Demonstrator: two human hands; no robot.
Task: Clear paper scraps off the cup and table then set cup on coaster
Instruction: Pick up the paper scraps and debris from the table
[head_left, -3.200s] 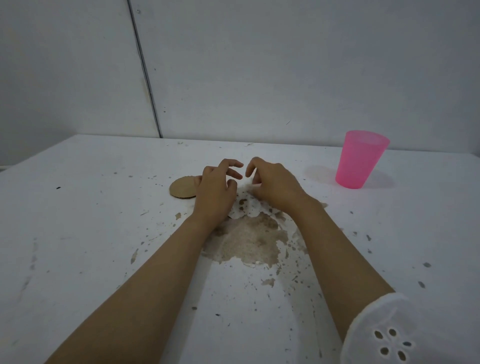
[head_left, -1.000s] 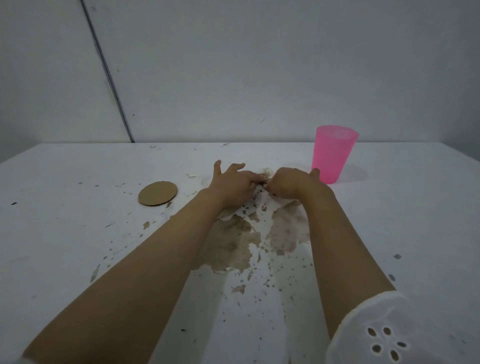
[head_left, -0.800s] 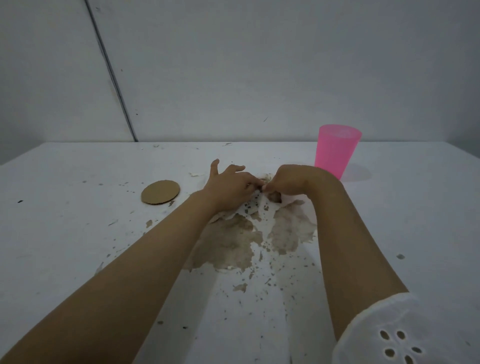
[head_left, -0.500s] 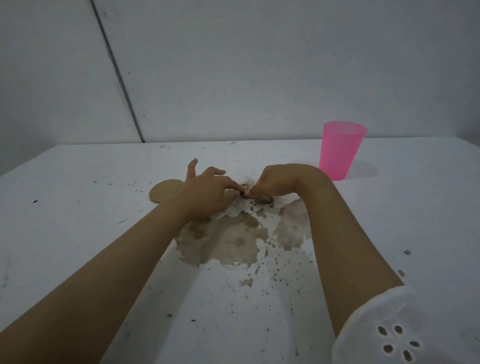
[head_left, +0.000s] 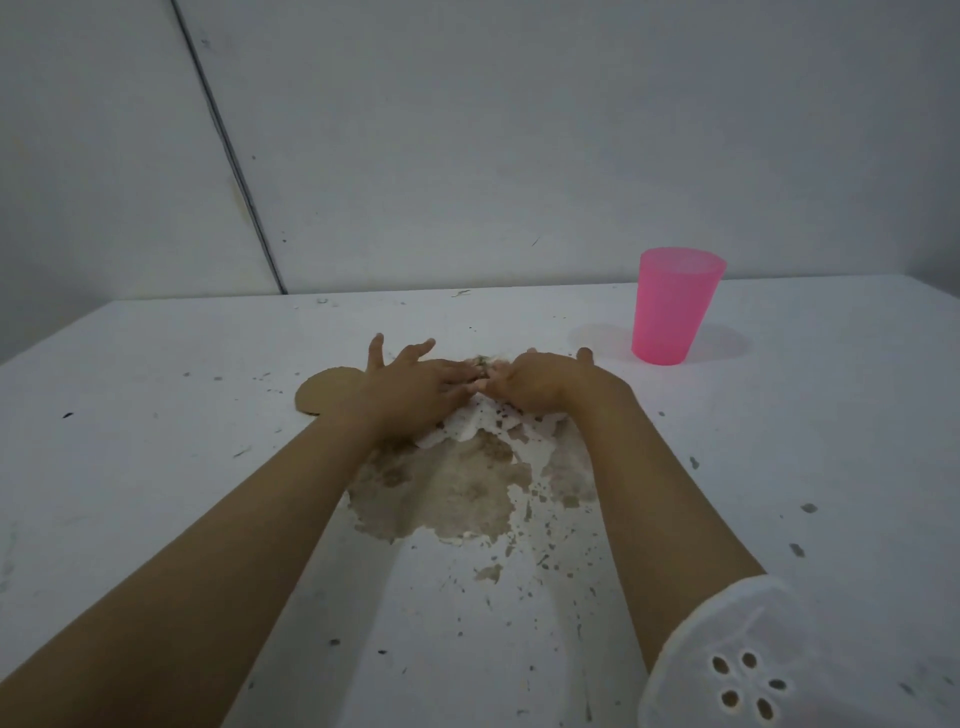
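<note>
a: looking at where everything sits, the pink cup stands upright beyond and out to the side of the right hand, near it but not touching. left hand is clearly farther from it.

b: yeah, and the cardboard coaster is the mirror case, tucked right against the outer edge of the left hand, partly hidden behind it. so cup and coaster are on opposite flanks with both hands in between.

a: what are the hands doing though? they look blurry to me.

b: both palm-down on the table, fingertips meeting over a little heap of paper scraps just past them. left fingers fanned a bit, right ones more curled. can't tell if either is actually pinching anything.

a: there's a white torn bit of paper under the wrists too, plus that brown stain nearer the body.

b: my guess: scraps first, then right hand takes the cup and carries it across to the coaster side.
</note>
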